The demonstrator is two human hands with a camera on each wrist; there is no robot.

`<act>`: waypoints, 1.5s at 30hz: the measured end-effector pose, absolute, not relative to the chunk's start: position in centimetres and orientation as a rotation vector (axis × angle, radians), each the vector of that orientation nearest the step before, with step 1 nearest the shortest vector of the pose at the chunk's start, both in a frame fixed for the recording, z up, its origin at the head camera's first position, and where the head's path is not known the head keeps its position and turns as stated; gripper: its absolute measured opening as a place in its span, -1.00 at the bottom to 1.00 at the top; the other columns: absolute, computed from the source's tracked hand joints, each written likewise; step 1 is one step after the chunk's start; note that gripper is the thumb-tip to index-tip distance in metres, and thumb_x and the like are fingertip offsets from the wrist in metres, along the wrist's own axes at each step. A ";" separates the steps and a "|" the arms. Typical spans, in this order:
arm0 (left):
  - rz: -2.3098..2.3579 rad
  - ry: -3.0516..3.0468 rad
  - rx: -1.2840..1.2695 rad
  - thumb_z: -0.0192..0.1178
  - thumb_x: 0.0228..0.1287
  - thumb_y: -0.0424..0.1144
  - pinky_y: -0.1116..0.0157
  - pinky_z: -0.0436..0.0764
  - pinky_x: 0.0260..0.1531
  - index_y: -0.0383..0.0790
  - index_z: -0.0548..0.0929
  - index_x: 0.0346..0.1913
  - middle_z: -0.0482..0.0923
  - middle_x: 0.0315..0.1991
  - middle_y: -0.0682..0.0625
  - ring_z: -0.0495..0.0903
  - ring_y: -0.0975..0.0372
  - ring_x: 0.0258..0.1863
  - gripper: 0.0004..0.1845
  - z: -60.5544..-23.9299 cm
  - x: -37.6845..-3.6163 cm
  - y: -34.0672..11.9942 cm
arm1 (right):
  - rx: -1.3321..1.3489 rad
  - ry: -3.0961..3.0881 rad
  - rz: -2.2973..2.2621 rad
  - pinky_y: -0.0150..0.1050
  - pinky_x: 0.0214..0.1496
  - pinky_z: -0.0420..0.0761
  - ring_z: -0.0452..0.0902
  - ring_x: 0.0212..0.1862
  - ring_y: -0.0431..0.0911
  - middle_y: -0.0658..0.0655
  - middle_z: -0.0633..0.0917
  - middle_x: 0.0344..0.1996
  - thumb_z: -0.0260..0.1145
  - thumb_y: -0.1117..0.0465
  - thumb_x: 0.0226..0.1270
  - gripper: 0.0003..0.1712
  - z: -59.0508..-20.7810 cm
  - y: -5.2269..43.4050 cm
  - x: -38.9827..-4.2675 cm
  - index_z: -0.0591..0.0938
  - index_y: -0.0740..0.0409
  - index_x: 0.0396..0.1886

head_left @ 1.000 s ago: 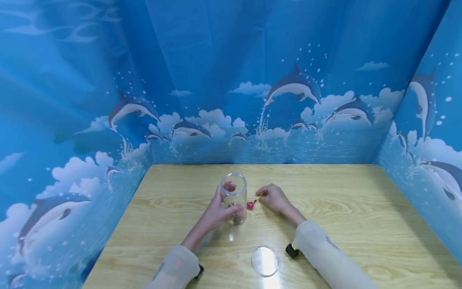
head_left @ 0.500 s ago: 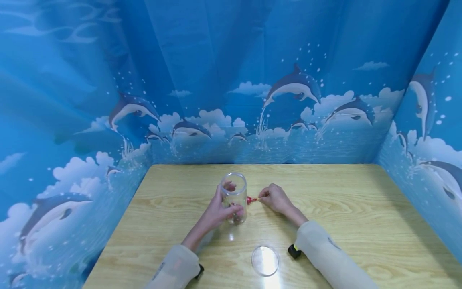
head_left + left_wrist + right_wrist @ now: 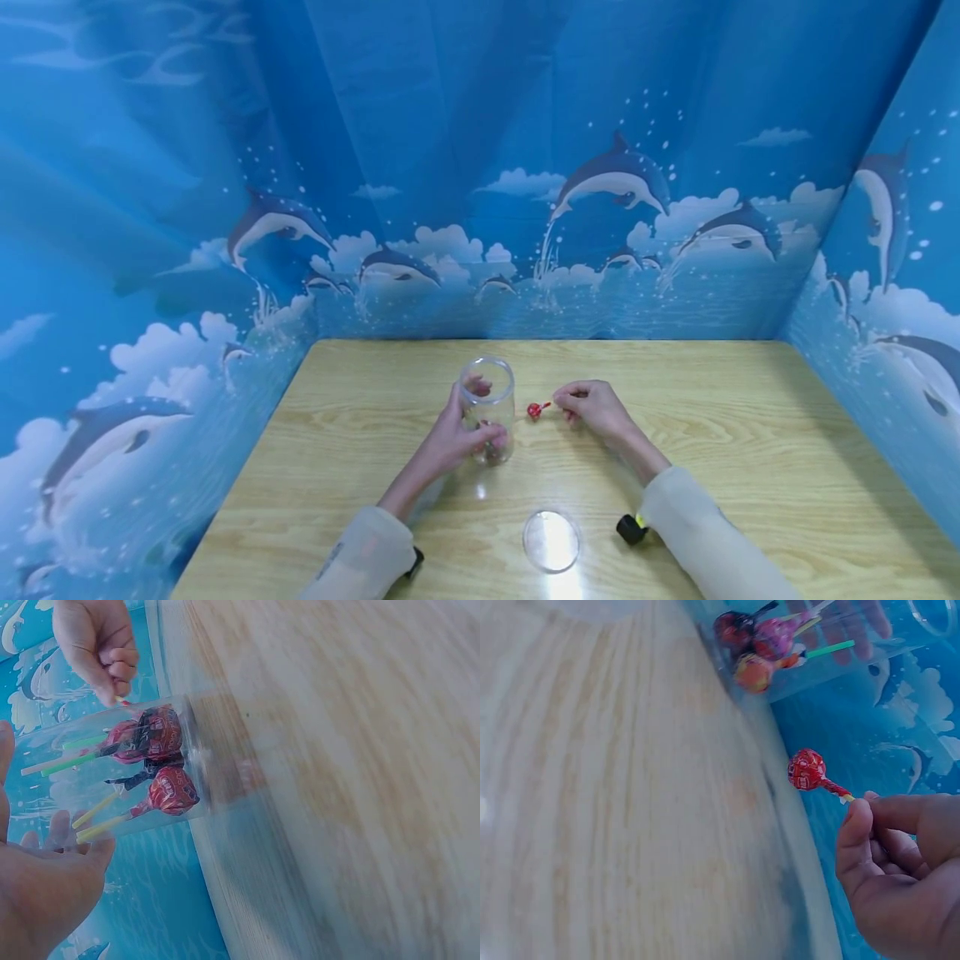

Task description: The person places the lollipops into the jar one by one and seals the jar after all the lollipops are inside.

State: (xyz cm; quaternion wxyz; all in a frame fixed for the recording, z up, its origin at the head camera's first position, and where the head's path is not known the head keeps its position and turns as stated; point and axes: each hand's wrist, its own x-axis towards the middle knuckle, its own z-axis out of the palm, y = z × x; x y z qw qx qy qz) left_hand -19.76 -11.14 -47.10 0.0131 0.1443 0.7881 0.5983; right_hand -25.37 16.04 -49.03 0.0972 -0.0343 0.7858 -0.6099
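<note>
Lollipop point(image 3: 534, 409) hangs just right of the jar point(image 3: 487, 410), pinched by its stick in the right hand point(image 3: 596, 406); the left hand point(image 3: 450, 440) grips the jar. Next, probably: lift it over the jar's open mouth and drop it in.

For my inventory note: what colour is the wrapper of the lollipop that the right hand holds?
Red, with small white print; the lollipop shows best in the right wrist view.
</note>
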 end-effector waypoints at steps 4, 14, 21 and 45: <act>1.870 2.454 0.451 0.54 0.15 -0.26 -0.33 0.17 0.43 -0.08 0.24 0.48 0.42 0.39 -0.22 0.36 -0.11 0.41 -0.10 -47.1 -19.8 -11.1 | -0.089 2.264 -1.864 -0.23 -0.32 0.71 0.59 -0.42 -0.16 0.35 0.71 -0.35 0.31 0.33 0.49 -0.69 -48.0 16.7 -24.9 0.64 0.54 0.03; 1.874 2.449 0.466 0.54 0.14 -0.29 -0.28 0.17 0.46 -0.12 0.23 0.48 0.39 0.39 -0.27 0.35 -0.11 0.41 -0.09 -47.0 -19.7 -11.1 | -0.122 2.067 -2.024 -0.24 -0.20 0.72 0.60 -0.33 -0.16 0.15 0.69 -0.36 0.31 0.27 0.52 -0.67 -44.7 17.8 -23.9 0.59 0.53 0.01; 1.864 2.455 0.464 0.53 0.16 -0.29 -0.31 0.19 0.43 -0.11 0.22 0.48 0.40 0.39 -0.24 0.35 -0.12 0.41 -0.10 -47.0 -19.7 -11.1 | -0.162 2.007 -2.085 -0.31 -0.25 0.70 0.60 -0.31 -0.10 0.13 0.69 -0.36 0.33 0.19 0.53 -0.70 -41.5 17.9 -23.7 0.64 0.41 -0.05; 1.928 2.416 0.480 0.52 0.13 -0.37 -0.25 0.21 0.45 -0.18 0.26 0.47 0.44 0.37 -0.19 0.36 -0.11 0.40 -0.12 -47.2 -19.7 -11.1 | -0.347 1.880 -2.244 -0.36 -0.30 0.68 0.60 -0.35 -0.13 0.15 0.69 -0.34 0.38 0.20 0.48 -0.72 -35.3 16.2 -23.4 0.68 0.35 -0.01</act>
